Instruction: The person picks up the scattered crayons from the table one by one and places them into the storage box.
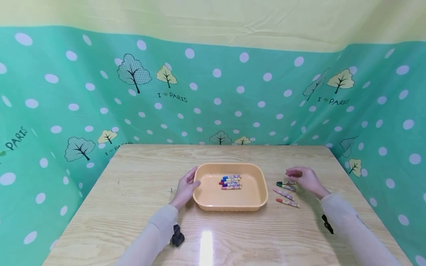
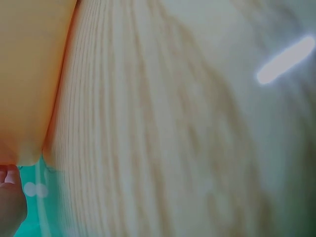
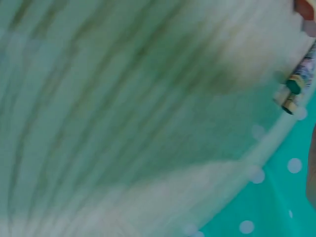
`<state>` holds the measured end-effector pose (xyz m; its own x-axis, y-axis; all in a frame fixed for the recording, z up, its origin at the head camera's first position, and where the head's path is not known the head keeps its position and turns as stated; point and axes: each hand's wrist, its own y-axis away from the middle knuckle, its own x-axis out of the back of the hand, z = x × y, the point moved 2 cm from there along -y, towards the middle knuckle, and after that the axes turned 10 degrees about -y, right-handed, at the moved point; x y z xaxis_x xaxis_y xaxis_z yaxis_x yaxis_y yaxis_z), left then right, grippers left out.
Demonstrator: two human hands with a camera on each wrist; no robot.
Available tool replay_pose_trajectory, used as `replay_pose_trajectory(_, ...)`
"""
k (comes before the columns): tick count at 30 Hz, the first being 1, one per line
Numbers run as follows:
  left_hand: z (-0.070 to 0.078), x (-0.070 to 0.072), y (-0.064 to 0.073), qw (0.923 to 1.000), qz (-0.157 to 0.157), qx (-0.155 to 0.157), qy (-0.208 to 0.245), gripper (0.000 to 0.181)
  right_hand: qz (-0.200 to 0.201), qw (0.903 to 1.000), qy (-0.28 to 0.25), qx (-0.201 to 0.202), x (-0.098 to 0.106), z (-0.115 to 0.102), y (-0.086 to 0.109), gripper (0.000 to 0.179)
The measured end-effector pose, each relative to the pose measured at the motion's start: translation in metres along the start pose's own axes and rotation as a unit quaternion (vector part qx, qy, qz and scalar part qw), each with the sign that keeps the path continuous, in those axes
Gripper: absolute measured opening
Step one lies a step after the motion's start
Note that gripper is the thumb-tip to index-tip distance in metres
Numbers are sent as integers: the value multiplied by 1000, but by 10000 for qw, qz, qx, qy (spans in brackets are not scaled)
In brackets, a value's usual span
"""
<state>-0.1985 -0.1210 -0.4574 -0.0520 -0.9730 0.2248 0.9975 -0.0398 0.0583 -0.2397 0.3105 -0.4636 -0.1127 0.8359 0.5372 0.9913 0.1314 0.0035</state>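
A peach plastic tray stands on the wooden table, with several crayons in patterned wrappers lying side by side inside it. My left hand grips the tray's left rim, thumb over the inner side and fingers outside. My right hand hovers over the loose crayons right of the tray, fingers loosely bent with nothing visible between them. Nearest to it lie a black-tipped crayon and a dark green crayon. Closer to me are a pink crayon and an orange-red crayon.
The light wooden table reaches back to a green dotted curtain that hangs behind it and along both sides. A bright light reflection lies on the table in front of the tray.
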Motion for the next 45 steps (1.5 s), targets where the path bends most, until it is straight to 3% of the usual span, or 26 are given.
replay_pose_trajectory(5,-13,0,-10,9999,67,-38,109,61,-294,9992,253,54,-4,12,-3,31)
replay_pose_trajectory(10,-28,-3,-18,9999,104,-15,81,61,-256,9976,631,128,-8,21,-3,23)
replay_pose_trajectory(21,-25,-1,-18,9998,176,-97,7,60,-15,9980,588,224,-9,17,-1,22)
replay_pose_trajectory(26,-24,-1,-18,9998,138,-92,94,60,281,9977,501,355,-2,-4,-1,24)
replay_pose_trajectory(33,-27,-2,-17,9997,184,-129,99,60,414,9949,562,724,-4,-55,-2,26)
replay_pose_trajectory(38,-29,-2,-16,9997,183,-142,98,60,217,9958,284,841,-22,-84,-3,26)
replay_pose_trajectory(45,-30,-3,-16,9997,184,-127,83,60,-165,9966,-100,796,-63,-111,-7,26)
